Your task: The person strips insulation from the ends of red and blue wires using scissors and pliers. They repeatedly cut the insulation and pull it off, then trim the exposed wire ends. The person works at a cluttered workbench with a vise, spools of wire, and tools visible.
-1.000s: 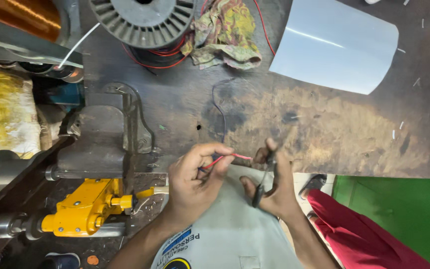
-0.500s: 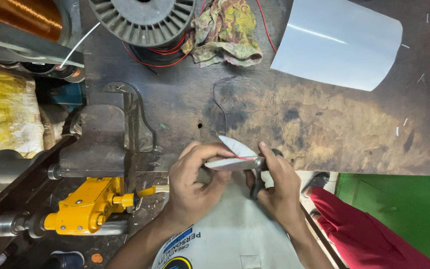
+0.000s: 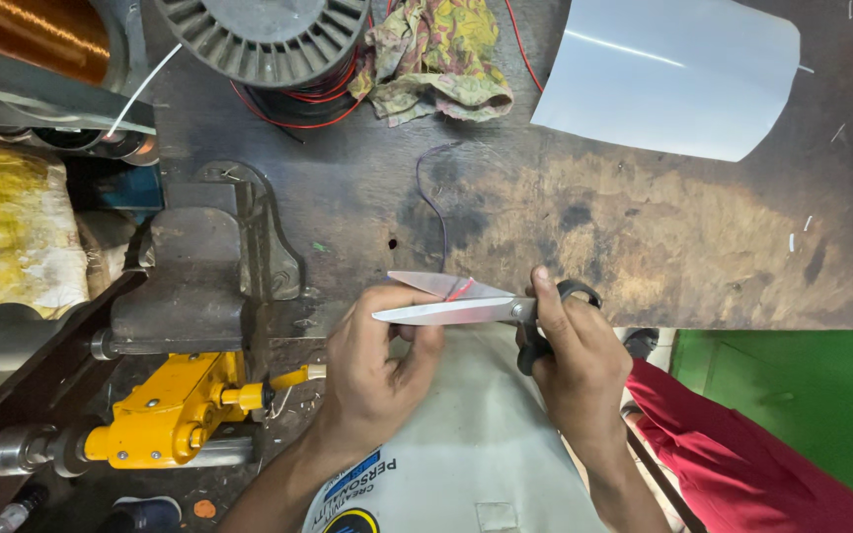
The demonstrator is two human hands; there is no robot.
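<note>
We note scissors (image 3: 451, 301) between our left hand (image 3: 377, 365) and right hand (image 3: 570, 355), blades pointing left, wire (image 3: 459, 288) in the blades. Vise (image 3: 199, 276) left of left hand; drill (image 3: 165, 419) below it. Spool (image 3: 264, 35), rag (image 3: 431, 59) beyond hands; sheet (image 3: 668, 74) far beyond right hand, on bench (image 3: 644, 237).

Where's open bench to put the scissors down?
Bare worn wood right of the scissors, below the white sheet. Smaller gap between vise and purple wire. Crowded at the top: spool, rag.
</note>
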